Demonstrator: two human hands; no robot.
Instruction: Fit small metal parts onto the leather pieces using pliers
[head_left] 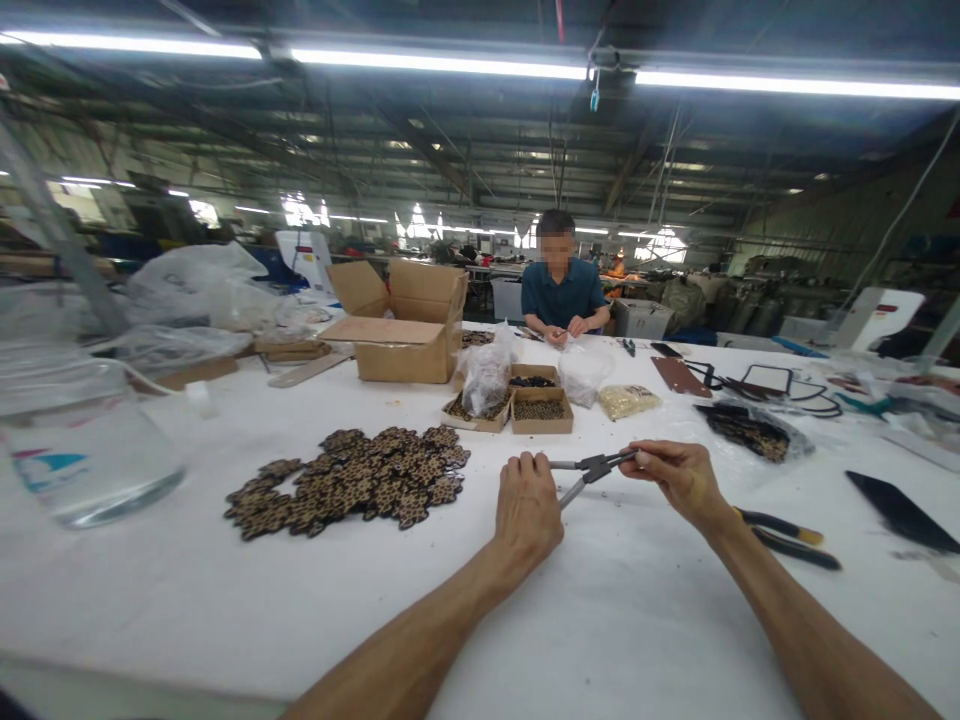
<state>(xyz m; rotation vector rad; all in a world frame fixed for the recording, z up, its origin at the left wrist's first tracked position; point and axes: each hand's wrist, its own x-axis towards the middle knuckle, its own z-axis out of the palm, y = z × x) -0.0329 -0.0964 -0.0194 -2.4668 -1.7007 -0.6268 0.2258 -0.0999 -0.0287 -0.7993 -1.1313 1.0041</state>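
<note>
My left hand [529, 508] is wrapped round the handles of grey metal pliers [597, 467], whose jaws point to the right. At the jaw tips, the fingers of my right hand [679, 478] are pinched together on a small dark piece, too small to name. To the left of my left hand lies a spread pile of leopard-print, flower-shaped pieces [360, 480] with dark edges. A second pair of pliers [787, 530], with black and yellow handles, rests on the white table [637, 610] beside my right forearm.
Small cardboard trays [541, 424] of tiny parts stand beyond my hands, near an open cardboard box [401, 360]. A clear water jug [90, 450] is at left. Opposite sits a person [564, 290] handling something small. Bagged pieces [754, 432] and dark straps [787, 385] lie at right.
</note>
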